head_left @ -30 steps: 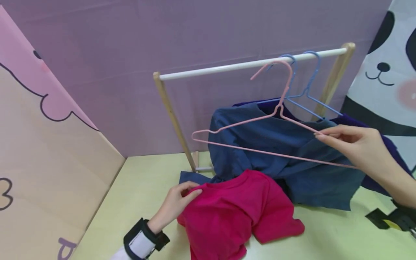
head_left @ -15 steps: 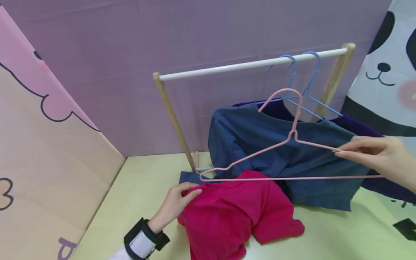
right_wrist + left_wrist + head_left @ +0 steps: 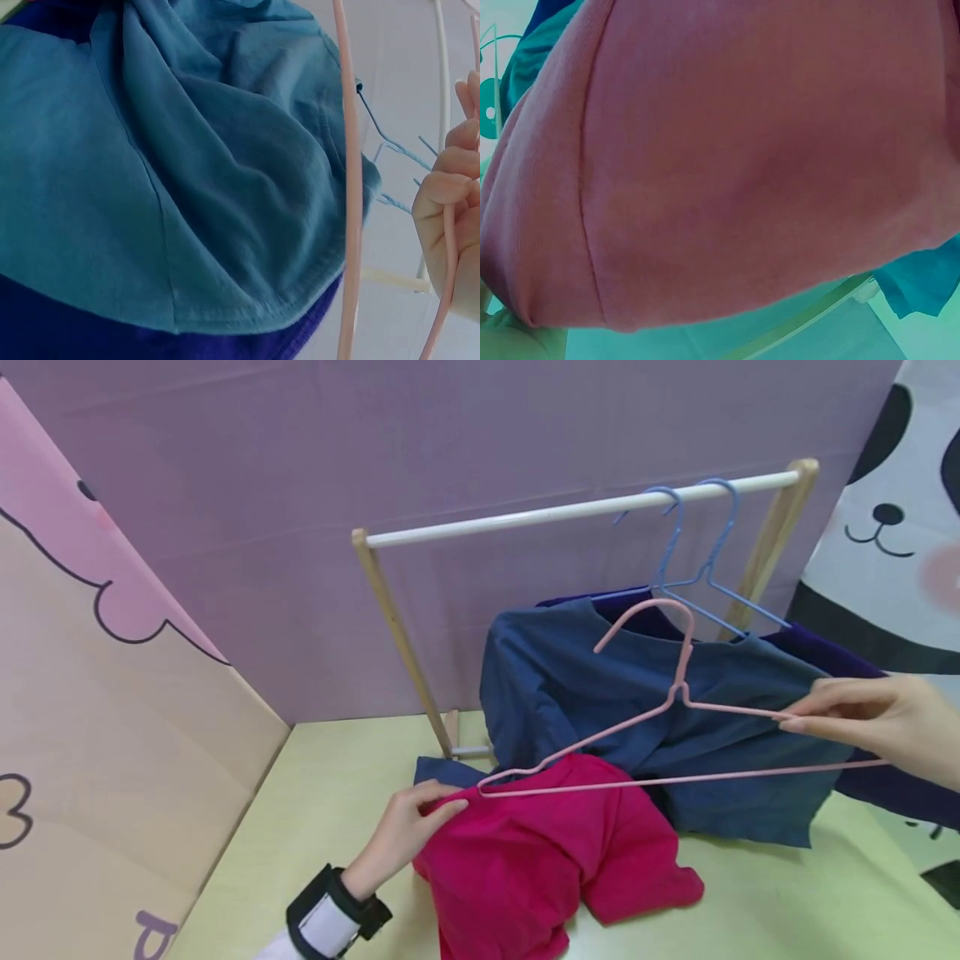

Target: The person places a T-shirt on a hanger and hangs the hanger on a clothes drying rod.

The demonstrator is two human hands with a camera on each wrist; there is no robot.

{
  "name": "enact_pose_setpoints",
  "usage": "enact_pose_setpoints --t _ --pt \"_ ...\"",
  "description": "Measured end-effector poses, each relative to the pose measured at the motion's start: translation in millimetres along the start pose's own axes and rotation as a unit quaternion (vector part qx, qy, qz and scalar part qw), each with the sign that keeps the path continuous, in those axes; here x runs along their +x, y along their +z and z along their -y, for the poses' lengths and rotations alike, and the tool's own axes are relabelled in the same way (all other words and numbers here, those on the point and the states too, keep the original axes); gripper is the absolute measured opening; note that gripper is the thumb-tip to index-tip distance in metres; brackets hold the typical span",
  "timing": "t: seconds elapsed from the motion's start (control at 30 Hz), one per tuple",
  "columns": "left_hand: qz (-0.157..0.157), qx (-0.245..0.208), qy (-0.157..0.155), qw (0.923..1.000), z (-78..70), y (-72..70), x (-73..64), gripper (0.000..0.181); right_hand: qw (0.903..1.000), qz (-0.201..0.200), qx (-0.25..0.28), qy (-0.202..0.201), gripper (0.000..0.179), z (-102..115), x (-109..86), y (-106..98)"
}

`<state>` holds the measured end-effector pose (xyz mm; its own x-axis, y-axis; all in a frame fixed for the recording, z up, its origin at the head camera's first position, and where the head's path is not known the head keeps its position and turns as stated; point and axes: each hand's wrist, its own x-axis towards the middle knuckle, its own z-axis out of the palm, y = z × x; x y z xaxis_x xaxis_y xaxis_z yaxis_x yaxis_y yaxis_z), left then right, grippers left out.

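Note:
My left hand (image 3: 416,822) pinches a crimson T-shirt (image 3: 637,868) at its shoulder near the neckline. The shirt hangs in loose folds down to the table; its cloth (image 3: 742,165) fills most of the left wrist view. In my right hand (image 3: 885,718) is a pink wire hanger (image 3: 615,739), gripped on its right arm with the hook up. The hanger's left end lies at the shirt's neckline, close to my left fingertips; whether it is inside the collar I cannot tell. In the right wrist view, fingers (image 3: 450,187) curl round the hanger wire.
Behind stands a small rack with a white rail (image 3: 525,518) and wooden posts. Two blue hangers (image 3: 723,527) on it carry a slate-blue shirt (image 3: 585,693) and a dark purple garment (image 3: 825,652). A pale yellow table (image 3: 322,793) lies below, with a lilac backdrop (image 3: 262,485) behind.
My right hand has brought the pink hanger down and to the right from in front of the rail, its left end now at the crimson shirt's neckline. The left hand has stayed put.

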<state>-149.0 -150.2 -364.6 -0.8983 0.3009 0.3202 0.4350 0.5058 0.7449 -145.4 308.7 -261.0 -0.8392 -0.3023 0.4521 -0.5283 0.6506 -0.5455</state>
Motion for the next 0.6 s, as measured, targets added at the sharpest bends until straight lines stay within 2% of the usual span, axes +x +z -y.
enact_pose_setpoints --t 0.23,0.4,0.47,0.6 --pt "0.004 0.016 0.034 0.9993 -0.2 0.0 0.8 0.018 0.9994 0.032 0.007 -0.013 0.019 -3 2.6 7" --pt "0.043 0.009 0.057 0.9974 -2.8 -0.4 -1.4 0.02 0.9978 0.054 0.021 -0.031 0.021 2 8.4 14" --pt "0.053 0.011 0.063 0.9965 -3.7 0.1 -2.5 0.019 0.9962 0.063 0.037 -0.047 0.022 6 11.8 21" --pt "0.055 0.019 0.067 0.9961 -3.0 0.4 -3.8 0.018 0.9885 0.073 0.086 -0.101 0.025 13 18.2 42"
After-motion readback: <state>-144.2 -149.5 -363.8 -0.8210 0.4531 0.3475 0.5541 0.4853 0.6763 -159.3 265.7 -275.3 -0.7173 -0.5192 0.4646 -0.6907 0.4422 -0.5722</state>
